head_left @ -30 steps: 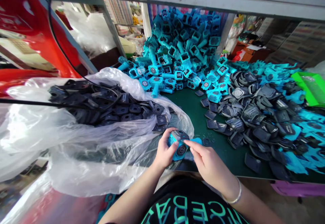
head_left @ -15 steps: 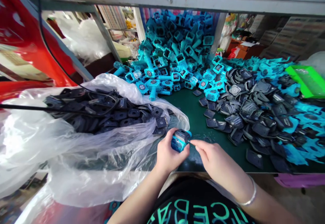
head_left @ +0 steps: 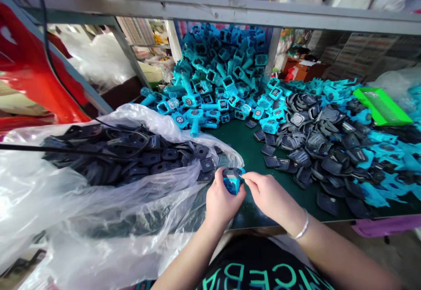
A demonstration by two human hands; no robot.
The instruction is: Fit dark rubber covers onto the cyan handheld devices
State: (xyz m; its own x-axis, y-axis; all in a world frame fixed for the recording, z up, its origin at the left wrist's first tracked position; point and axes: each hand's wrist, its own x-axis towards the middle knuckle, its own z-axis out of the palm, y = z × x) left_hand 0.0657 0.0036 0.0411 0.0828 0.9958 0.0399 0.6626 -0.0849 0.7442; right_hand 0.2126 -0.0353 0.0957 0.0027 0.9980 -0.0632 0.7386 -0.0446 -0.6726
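Note:
My left hand (head_left: 221, 200) is closed round a small blue plastic toy part (head_left: 232, 179) with a dark top, held just above the near edge of the green table (head_left: 250, 147). My right hand (head_left: 269, 195) is beside it, its fingertips pinched against the part's right side; what they pinch, if anything, is too small to make out. A clear plastic bag (head_left: 108, 202) full of dark square plastic pieces (head_left: 131, 152) lies right next to my left hand.
A tall heap of blue toy parts (head_left: 220, 75) fills the back of the table. Dark pieces mixed with blue ones (head_left: 329, 145) cover the right side. A green tray (head_left: 381, 105) sits far right. A grey metal shelf (head_left: 230, 11) runs overhead.
The blue part has been turned upright in my left hand. My right hand has closed in from the right until its fingertips touch the part. The view tipped up slightly.

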